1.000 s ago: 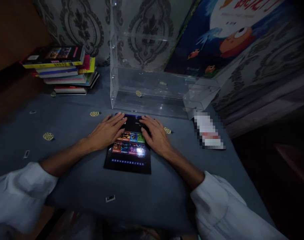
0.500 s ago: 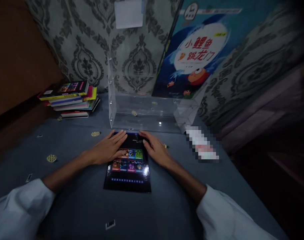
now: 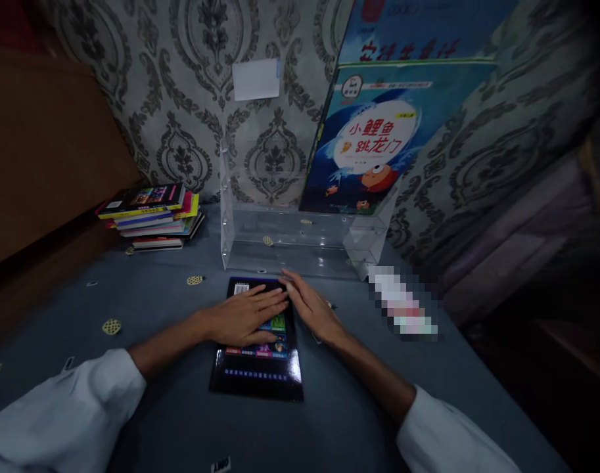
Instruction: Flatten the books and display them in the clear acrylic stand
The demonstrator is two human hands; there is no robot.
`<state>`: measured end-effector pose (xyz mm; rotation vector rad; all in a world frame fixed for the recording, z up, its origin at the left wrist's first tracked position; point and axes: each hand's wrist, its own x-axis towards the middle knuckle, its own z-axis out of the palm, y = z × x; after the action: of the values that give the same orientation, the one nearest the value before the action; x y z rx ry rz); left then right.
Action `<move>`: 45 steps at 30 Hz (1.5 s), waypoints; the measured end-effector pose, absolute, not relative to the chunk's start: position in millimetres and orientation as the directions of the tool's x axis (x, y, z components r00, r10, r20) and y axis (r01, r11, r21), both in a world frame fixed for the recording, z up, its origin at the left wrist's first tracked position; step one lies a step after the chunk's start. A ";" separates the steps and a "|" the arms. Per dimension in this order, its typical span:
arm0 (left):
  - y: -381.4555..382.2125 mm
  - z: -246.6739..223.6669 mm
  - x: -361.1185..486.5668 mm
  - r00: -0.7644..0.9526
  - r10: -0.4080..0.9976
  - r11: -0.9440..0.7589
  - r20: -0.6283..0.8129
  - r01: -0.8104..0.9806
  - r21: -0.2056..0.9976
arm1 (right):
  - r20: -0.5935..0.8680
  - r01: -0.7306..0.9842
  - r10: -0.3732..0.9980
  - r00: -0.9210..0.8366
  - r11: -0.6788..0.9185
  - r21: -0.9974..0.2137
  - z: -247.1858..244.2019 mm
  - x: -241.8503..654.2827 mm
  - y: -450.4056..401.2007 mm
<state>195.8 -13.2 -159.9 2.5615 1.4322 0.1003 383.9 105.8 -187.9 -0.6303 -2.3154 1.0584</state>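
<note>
A black book [image 3: 254,376] with small colourful pictures and a barcode lies flat on the blue-grey tablecloth in front of me. My left hand [image 3: 243,320] rests palm down across its upper middle, fingers stretched out towards the right edge and covering part of the pictures. At the book's upper right corner is my right hand [image 3: 313,312], its fingers extended along the edge; what lies under its fingertips is hidden.
Behind the book stands a clear acrylic rack [image 3: 290,259], holding a blue fish picture book [image 3: 363,157] and another blue book [image 3: 418,39] behind it. A book stack [image 3: 154,220] is at the left. A blurred-out item [image 3: 403,305] lies at the right.
My left hand has slid right across the book, uncovering the barcode at its upper left. My right hand stays at the upper right corner. The view has tilted up slightly.
</note>
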 end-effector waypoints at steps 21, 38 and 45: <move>-75.7 -154.8 234.8 0.668 0.744 -0.638 0.023 0.700 0.321 | 0.364 0.220 0.424 -0.829 0.846 -0.487 -209.0 385.2 100.3; -77.6 -162.7 233.9 0.690 0.719 -0.686 0.088 0.684 0.248 | 0.373 0.111 0.347 -0.860 0.843 -0.527 -205.3 435.8 59.6; -78.3 -161.9 234.4 0.680 0.729 -0.672 0.078 0.690 0.267 | 0.408 0.089 0.353 -0.842 0.837 -0.540 -198.1 437.0 56.9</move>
<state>234.4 -78.3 -161.9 2.6771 1.1472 0.2634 437.0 56.9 -198.1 -0.3245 -2.5100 0.7047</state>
